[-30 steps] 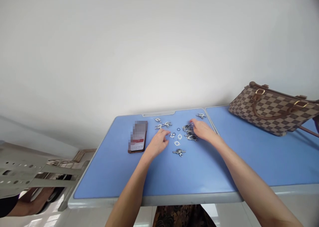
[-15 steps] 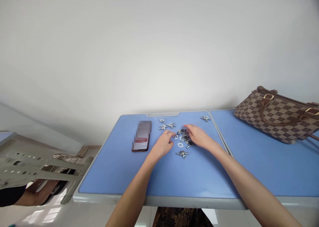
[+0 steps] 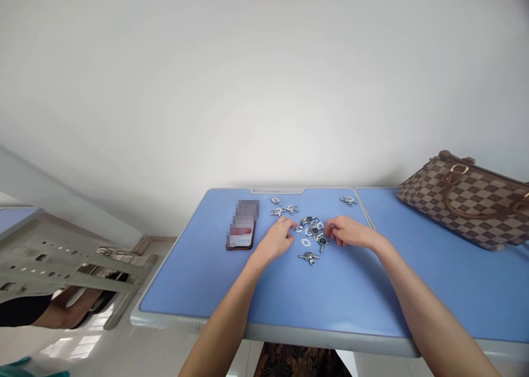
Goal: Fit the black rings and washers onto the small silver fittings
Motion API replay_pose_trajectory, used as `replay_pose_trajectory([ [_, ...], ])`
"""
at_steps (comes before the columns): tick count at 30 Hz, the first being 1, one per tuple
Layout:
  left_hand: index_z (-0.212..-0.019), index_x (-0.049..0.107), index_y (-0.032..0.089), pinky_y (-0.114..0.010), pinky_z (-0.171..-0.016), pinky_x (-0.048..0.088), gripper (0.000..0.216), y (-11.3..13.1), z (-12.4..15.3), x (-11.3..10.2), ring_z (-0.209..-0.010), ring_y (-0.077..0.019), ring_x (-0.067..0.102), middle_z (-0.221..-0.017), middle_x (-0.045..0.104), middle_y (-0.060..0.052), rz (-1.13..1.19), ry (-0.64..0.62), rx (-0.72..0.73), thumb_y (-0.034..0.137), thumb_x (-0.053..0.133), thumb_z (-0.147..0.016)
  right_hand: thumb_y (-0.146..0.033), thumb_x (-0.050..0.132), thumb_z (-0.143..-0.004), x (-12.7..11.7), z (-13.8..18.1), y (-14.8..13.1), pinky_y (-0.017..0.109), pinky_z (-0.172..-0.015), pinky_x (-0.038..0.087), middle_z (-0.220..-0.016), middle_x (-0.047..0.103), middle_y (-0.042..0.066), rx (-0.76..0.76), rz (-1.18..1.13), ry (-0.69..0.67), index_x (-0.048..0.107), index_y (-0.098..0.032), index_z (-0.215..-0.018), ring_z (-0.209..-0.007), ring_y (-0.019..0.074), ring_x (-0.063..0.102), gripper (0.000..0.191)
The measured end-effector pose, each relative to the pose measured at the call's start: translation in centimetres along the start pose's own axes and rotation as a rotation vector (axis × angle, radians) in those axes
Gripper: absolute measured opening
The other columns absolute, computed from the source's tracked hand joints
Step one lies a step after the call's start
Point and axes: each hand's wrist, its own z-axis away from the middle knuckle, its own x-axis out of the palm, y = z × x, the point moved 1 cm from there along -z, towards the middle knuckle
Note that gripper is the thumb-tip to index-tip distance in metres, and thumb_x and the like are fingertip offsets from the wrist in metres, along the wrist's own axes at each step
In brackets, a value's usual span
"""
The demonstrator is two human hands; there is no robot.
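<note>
Left hand (image 3: 275,240) open, right hand (image 3: 346,231) curled, grip unclear, metal fittings (image 3: 309,229) piled between them

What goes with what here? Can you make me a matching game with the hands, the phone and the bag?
Things:
1. left hand
2. right hand
3. phone in a brown case
4. checkered handbag

Places:
A. on the blue tabletop at the right
B. just right of the small metal pieces
C. just left of the small metal pieces
D. on the blue table, left of the left hand

Pairs: 1-C, 2-B, 3-D, 4-A
</note>
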Motion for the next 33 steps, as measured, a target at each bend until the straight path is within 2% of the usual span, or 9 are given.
replay_pose_trajectory([
  [3,-0.105,0.061,0.017,-0.03,-0.082,0.048,0.039,-0.1,-0.1,-0.1,-0.076,-0.0132,0.058,-0.102,0.057,-0.005,0.015,0.012,0.006,0.002,0.046,-0.073,-0.007,0.037,-0.08,-0.1,-0.1,-0.1,0.019,-0.053,0.04,-0.082,0.067,0.005,-0.02,0.128,0.059,0.063,-0.016,-0.09,-0.062,0.0113,0.062,0.03],
  [7,-0.103,0.062,0.017,-0.031,-0.082,0.049,0.033,-0.2,-0.2,-0.3,-0.079,-0.0144,0.06,-0.102,0.059,-0.006,0.035,0.053,0.0,0.005,0.048,-0.075,-0.007,0.04,-0.082,-0.3,-1.0,0.2,0.025,-0.064,0.039,-0.089,0.069,0.01,0.068,0.433,0.345,0.065,-0.016,-0.089,-0.08,0.0187,0.063,0.027],
  [9,-0.101,0.063,0.017,-0.03,-0.082,0.049,0.031,-0.2,-0.4,-0.5,-0.082,-0.0148,0.06,-0.103,0.061,-0.006,0.044,0.093,0.003,0.006,0.048,-0.077,-0.011,0.037,-0.087,-0.2,-1.6,0.3,0.028,-0.067,0.038,-0.097,0.068,0.015,0.118,0.476,0.438,0.064,-0.013,-0.093,-0.087,0.0232,0.063,0.028],
  [12,-0.1,0.064,0.018,-0.03,-0.083,0.049,0.03,-0.4,-0.6,-0.6,-0.083,-0.0151,0.06,-0.102,0.063,-0.005,0.039,0.151,-0.002,0.006,0.048,-0.078,-0.015,0.033,-0.092,0.3,-2.3,0.2,0.029,-0.069,0.037,-0.099,0.067,0.015,0.157,0.515,0.524,0.063,-0.013,-0.097,-0.091,0.0246,0.062,0.031],
  [21,-0.098,0.068,0.02,-0.029,-0.079,0.048,0.024,-0.6,-0.8,-0.3,-0.081,-0.0151,0.059,-0.097,0.061,-0.004,0.024,0.133,0.034,0.013,0.055,-0.079,-0.017,0.036,-0.092,0.9,-2.6,0.3,0.028,-0.067,0.036,-0.098,0.067,0.01,0.161,0.561,0.58,0.062,-0.015,-0.098,-0.089,0.0217,0.062,0.026],
  [27,-0.103,0.071,0.024,-0.029,-0.082,0.047,0.031,-0.7,-0.7,0.3,-0.091,-0.0162,0.058,-0.103,0.057,-0.005,-0.098,0.135,0.144,0.013,0.046,-0.088,-0.016,0.037,-0.092,1.0,-2.6,0.2,0.028,-0.067,0.036,-0.097,0.066,0.011,0.162,0.574,0.583,0.062,-0.015,-0.098,-0.087,0.0215,0.063,0.025],
  [33,-0.107,0.07,0.023,-0.029,-0.082,0.048,0.033,-0.8,-0.7,0.3,-0.092,-0.0169,0.058,-0.103,0.058,-0.006,-0.175,0.145,0.124,0.011,0.043,-0.089,-0.017,0.036,-0.092,1.0,-2.6,0.2,0.027,-0.067,0.037,-0.098,0.066,0.011,0.171,0.575,0.576,0.062,-0.015,-0.1,-0.088,0.0215,0.063,0.027],
])
